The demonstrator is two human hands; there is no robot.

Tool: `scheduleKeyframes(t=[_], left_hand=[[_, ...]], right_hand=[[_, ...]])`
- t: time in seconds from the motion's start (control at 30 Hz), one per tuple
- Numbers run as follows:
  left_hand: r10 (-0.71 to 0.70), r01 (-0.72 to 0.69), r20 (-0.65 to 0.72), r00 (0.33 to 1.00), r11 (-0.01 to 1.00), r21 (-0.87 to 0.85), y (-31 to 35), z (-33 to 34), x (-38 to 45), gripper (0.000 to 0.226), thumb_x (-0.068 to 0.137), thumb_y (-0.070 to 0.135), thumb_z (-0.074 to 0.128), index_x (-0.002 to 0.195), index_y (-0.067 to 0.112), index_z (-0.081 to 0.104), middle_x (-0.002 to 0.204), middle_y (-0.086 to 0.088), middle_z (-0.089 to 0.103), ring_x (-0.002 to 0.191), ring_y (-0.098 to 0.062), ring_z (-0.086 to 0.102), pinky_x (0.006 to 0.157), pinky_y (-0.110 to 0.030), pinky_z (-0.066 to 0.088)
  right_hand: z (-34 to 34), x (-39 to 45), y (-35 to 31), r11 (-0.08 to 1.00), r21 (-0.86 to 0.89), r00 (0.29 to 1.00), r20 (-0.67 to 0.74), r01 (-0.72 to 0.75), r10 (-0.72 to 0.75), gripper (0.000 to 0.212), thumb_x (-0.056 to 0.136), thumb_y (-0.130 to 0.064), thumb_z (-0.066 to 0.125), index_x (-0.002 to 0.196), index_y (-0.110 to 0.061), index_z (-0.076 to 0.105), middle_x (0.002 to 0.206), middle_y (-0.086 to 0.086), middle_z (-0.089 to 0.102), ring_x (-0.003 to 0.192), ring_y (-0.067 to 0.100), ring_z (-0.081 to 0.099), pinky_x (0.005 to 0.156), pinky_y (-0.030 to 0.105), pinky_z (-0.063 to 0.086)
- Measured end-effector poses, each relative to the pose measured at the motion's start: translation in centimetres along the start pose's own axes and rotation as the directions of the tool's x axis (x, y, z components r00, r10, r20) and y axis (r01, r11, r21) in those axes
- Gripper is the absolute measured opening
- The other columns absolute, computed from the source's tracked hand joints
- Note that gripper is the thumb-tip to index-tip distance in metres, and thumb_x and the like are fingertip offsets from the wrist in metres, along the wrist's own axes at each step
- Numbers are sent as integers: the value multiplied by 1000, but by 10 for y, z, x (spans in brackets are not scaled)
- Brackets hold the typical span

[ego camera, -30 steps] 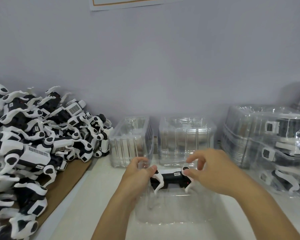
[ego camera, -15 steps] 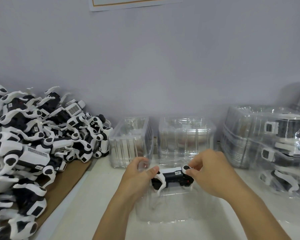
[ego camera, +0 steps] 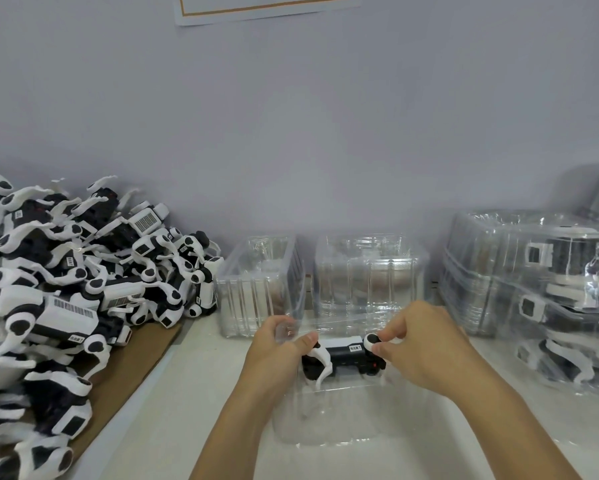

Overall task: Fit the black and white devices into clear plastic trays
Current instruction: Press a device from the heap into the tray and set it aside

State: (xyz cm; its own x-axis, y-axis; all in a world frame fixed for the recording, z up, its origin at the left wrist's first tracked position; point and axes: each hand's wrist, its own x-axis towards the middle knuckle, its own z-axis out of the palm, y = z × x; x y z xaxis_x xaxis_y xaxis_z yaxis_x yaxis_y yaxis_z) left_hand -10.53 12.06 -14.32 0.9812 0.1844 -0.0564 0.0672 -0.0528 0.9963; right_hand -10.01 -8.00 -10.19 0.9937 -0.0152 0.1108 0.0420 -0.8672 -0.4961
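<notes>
A black and white device (ego camera: 346,358) sits at the far end of a clear plastic tray (ego camera: 329,417) lying on the white table in front of me. My left hand (ego camera: 277,355) grips the device's left end, thumb on a white leg. My right hand (ego camera: 419,344) pinches its right end at a round black and white joint. A large pile of the same devices (ego camera: 69,292) lies at the left on brown cardboard.
Two stacks of empty clear trays (ego camera: 261,289) (ego camera: 369,282) stand against the wall behind my hands. At the right, filled clear trays (ego camera: 540,292) are piled up. A paper sheet (ego camera: 263,6) hangs on the grey wall above.
My right hand's fingers have curled in and closed on the device's right end. The device has been lifted and tilted slightly at the tray's far end.
</notes>
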Motion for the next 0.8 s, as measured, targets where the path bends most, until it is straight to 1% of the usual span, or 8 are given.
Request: scheduleKeyframes(t=[0.07, 0.13, 0.2, 0.33, 0.43, 0.6, 0.7, 0.8], left_hand=[[-2, 2, -1, 1000, 1000, -8, 0, 0, 0, 26, 89, 27, 73, 109, 33, 58, 113, 19, 57, 99, 5, 53, 70, -17, 38], [-2, 2, -1, 1000, 1000, -11, -1, -1, 1, 27, 89, 27, 74, 109, 33, 58, 112, 20, 57, 99, 5, 53, 70, -17, 39], [1, -1, 4, 1000, 1000, -9, -1, -1, 1, 27, 88, 27, 74, 109, 33, 57, 111, 22, 56, 97, 7, 52, 70, -16, 37], [-10, 10, 2, 1000, 1000, -20, 0, 0, 1, 28, 87, 27, 75, 109, 33, 58, 109, 22, 56, 96, 8, 51, 68, -17, 37], [-17, 17, -9, 1000, 999, -28, 0, 1, 0, 30, 86, 27, 76, 109, 32, 58, 111, 20, 57, 96, 6, 52, 69, -18, 37], [-22, 22, -21, 1000, 1000, -22, -1, 2, 1, 30, 87, 26, 76, 110, 32, 58, 114, 18, 57, 97, 3, 54, 68, -19, 37], [-27, 27, -19, 999, 1000, -14, -2, 2, 2, 29, 87, 27, 75, 109, 32, 58, 112, 19, 57, 95, 4, 54, 67, -19, 36], [-45, 44, -38, 998, 999, -25, -3, 2, 5, 20, 91, 29, 69, 109, 33, 60, 108, 22, 57, 94, 6, 52, 67, -19, 36]], right_hand=[[-1, 0, 3, 995, 102, 1000, 10, 5, -6, 18, 87, -39, 73, 77, -26, 81, 91, -7, 74, 97, 9, 61, 92, 35, 48], [-1, 1, 6, 988, 151, 1000, 8, 5, -7, 15, 86, -40, 74, 78, -30, 81, 94, -13, 74, 96, 8, 63, 84, 29, 50], [2, 2, 8, 985, 171, 1000, -13, 9, -6, 9, 83, -42, 77, 82, -33, 80, 96, -18, 69, 95, 6, 61, 79, 27, 46], [8, 4, 12, 976, 216, 999, -43, -5, 15, 6, 78, -40, 82, 77, -35, 79, 102, -16, 70, 102, 9, 62, 85, 31, 49], [9, 6, 14, 978, 207, 1000, -9, -24, 27, 11, 77, -42, 83, 72, -36, 76, 104, -16, 69, 105, 9, 61, 87, 34, 50], [9, 8, 14, 987, 157, 1000, -9, -20, 21, 15, 77, -46, 82, 71, -36, 73, 110, -13, 68, 101, 11, 60, 84, 32, 50], [8, 8, 15, 987, 159, 1000, -1, -11, 12, 13, 78, -46, 81, 76, -35, 75, 116, -11, 66, 105, 11, 59, 83, 31, 48], [6, 5, 12, 995, 77, 998, -11, 62, -62, 11, 83, -45, 75, 89, -36, 74, 118, -10, 57, 119, 14, 51, 95, 35, 45]])
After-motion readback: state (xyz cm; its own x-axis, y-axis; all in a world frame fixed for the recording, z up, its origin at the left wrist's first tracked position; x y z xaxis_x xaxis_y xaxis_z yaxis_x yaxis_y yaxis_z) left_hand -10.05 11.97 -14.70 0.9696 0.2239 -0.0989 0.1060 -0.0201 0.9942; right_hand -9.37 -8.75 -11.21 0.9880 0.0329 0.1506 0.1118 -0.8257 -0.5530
